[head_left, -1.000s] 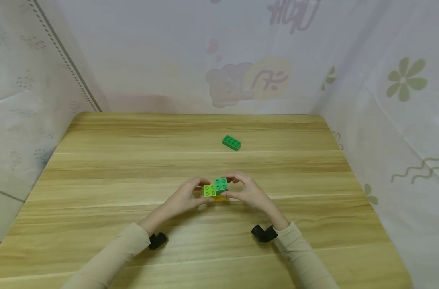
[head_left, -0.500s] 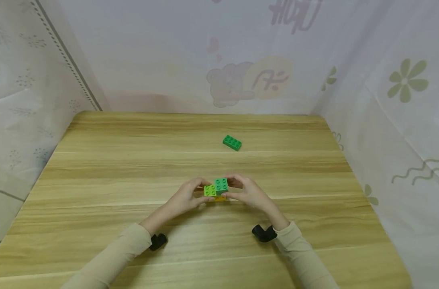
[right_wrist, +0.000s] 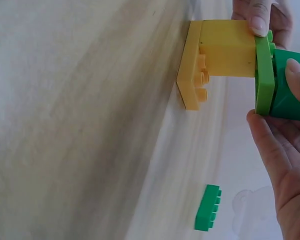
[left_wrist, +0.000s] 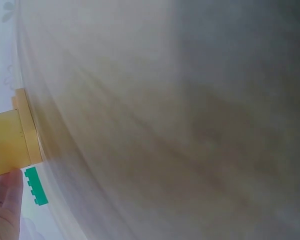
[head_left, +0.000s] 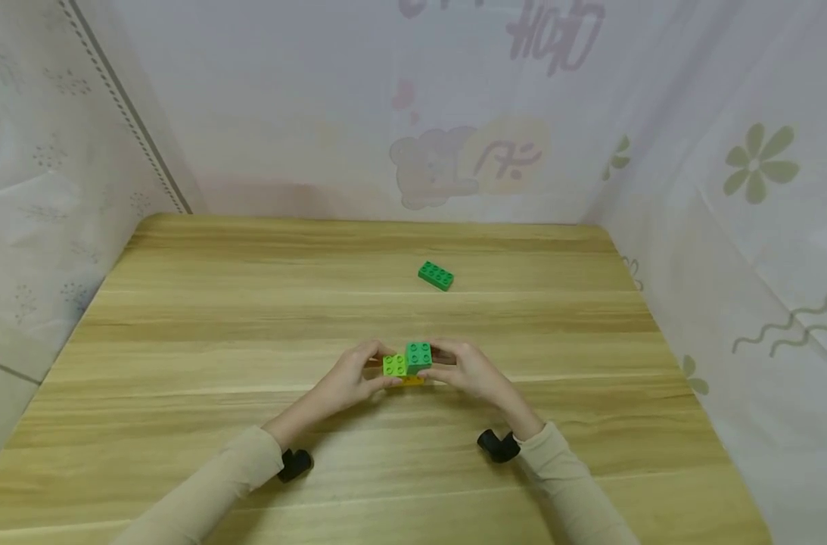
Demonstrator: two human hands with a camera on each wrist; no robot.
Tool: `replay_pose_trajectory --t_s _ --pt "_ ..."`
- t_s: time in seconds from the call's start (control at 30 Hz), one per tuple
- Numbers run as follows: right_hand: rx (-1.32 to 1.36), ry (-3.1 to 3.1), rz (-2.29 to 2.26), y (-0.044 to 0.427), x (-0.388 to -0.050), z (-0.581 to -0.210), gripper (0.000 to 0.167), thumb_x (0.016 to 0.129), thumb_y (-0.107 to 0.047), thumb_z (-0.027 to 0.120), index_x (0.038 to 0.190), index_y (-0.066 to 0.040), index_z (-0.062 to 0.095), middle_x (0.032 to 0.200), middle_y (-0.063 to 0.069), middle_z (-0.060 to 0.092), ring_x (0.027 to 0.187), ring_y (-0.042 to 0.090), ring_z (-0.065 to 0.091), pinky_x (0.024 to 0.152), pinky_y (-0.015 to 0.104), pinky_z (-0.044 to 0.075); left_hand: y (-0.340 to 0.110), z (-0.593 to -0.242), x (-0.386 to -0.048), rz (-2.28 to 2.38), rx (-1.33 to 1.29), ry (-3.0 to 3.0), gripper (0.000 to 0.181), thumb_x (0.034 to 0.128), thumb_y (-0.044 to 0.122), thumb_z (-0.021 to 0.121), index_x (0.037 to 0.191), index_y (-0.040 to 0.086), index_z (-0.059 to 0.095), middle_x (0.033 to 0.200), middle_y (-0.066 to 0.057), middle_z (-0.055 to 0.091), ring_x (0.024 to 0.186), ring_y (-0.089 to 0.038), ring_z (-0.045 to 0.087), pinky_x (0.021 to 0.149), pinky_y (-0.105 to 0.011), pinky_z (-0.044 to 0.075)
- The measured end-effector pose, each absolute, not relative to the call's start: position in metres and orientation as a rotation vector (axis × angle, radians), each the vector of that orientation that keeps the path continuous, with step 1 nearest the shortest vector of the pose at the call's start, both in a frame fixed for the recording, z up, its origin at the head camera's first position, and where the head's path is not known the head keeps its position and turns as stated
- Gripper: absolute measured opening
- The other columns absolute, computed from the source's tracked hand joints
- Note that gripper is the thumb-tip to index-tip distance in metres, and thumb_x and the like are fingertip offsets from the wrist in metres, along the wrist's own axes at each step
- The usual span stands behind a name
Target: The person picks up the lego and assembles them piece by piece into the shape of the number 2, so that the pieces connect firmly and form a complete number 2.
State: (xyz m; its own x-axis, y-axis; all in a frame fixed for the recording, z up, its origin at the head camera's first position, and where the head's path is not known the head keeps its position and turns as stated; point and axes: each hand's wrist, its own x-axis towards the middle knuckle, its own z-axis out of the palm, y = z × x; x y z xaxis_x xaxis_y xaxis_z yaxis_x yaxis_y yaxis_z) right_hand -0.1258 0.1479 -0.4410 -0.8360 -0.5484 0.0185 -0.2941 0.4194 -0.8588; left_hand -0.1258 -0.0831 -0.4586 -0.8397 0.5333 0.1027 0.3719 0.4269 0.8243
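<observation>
"Yellow plastic at the bottom, is it?"

"Yes. A flat yellow studded plastic brick [right_wrist: 190, 70] seems to stand on the wood-grain table [head_left: 216, 341], and a taller, plain-sided yellow plastic block [right_wrist: 227, 47] sits on one end of it, with bare studs beside it."

"What tops that?"

"A flat lime-green plastic brick [right_wrist: 264, 85] lies across the yellow block and juts out over those bare studs. At its jutting end is a cube-like, four-studded green plastic block [head_left: 418, 354]. Whether that one is pressed fully home, I can't tell."

"And the hands?"

"The left hand [head_left: 345, 378] pinches the other end of the lime brick between thumb and fingers. The right hand [head_left: 477, 375] grips the green block, thumb against its near side, one fingertip touching the lime brick's overhanging end."

"Any more bricks?"

"One: a long, darker green plastic brick with eight studs [head_left: 436, 275], farther back on the table, well apart from the stack and lying slantwise, studs up."

"And the arms?"

"Beige sleeves [head_left: 202, 484], with a black fitting [head_left: 498, 446] at each wrist."
</observation>
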Motion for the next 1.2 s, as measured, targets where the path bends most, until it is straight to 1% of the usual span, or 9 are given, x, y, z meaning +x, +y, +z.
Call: replay_pose_trajectory --t_s 0.17,0.33,0.47,0.7,0.83,0.93,1.2 --pt "-0.942 2.548 -1.171 0.147 -0.124 -0.435 0.037 0.083 -0.016 0.066 0.117 -0.003 0.059 0.117 0.012 0.062 0.107 0.023 0.060 0.089 0.028 0.050 -0.084 -0.461 -0.122 1.367 0.792 2.496 0.035 0.0789 0.019 0.071 0.107 0.005 0.056 0.105 -0.008 0.062 0.099 -0.024 0.059 0.088 -0.036 0.051" --pt "-0.979 2.608 -1.049 0.145 -0.124 -0.429 0.036 0.083 -0.016 0.066 0.116 -0.003 0.059 0.116 0.013 0.063 0.106 0.023 0.061 0.089 0.031 0.050 -0.084 -0.461 -0.122 1.377 0.783 2.486 0.035 0.0795 0.020 0.070 0.107 0.006 0.056 0.106 -0.008 0.061 0.101 -0.025 0.059 0.088 -0.037 0.050" --pt "-1.032 2.647 -0.965 0.144 -0.125 -0.426 0.037 0.083 -0.016 0.066 0.116 -0.001 0.059 0.113 0.014 0.064 0.101 0.023 0.062 0.085 0.033 0.052 -0.083 -0.461 -0.123 1.385 0.787 2.486 0.034 0.0790 0.020 0.071 0.107 0.006 0.056 0.106 -0.008 0.062 0.100 -0.024 0.059 0.088 -0.036 0.051" --pt "-1.131 2.693 -0.946 0.146 -0.126 -0.427 0.036 0.083 -0.017 0.067 0.113 0.001 0.059 0.107 0.014 0.065 0.095 0.022 0.064 0.081 0.031 0.053 -0.083 -0.461 -0.123 1.377 0.787 2.489 0.035 0.0789 0.021 0.071 0.107 0.006 0.056 0.105 -0.008 0.062 0.099 -0.022 0.059 0.087 -0.035 0.051" --pt "-1.109 2.673 -0.981 0.146 -0.126 -0.430 0.036 0.083 -0.015 0.066 0.113 0.003 0.059 0.108 0.016 0.065 0.097 0.024 0.064 0.083 0.032 0.053 -0.083 -0.462 -0.123 1.373 0.767 2.490 0.036 0.0786 0.020 0.071 0.107 0.006 0.056 0.106 -0.008 0.062 0.099 -0.023 0.059 0.087 -0.035 0.051" --pt "-1.024 2.621 -1.030 0.145 -0.127 -0.430 0.037 0.084 -0.014 0.065 0.116 0.002 0.058 0.113 0.016 0.063 0.102 0.025 0.062 0.086 0.034 0.052 -0.083 -0.462 -0.124 1.367 0.756 2.503 0.036 0.0783 0.020 0.072 0.107 0.006 0.056 0.106 -0.008 0.062 0.099 -0.023 0.059 0.087 -0.034 0.051" --pt "-0.912 2.579 -1.142 0.147 -0.130 -0.438 0.041 0.083 -0.019 0.066 0.120 -0.003 0.057 0.119 0.012 0.061 0.108 0.023 0.060 0.090 0.031 0.049 -0.084 -0.460 -0.126 1.352 0.730 2.501 0.037 0.0788 0.021 0.071 0.108 0.005 0.056 0.107 -0.009 0.062 0.101 -0.025 0.059 0.088 -0.035 0.050"
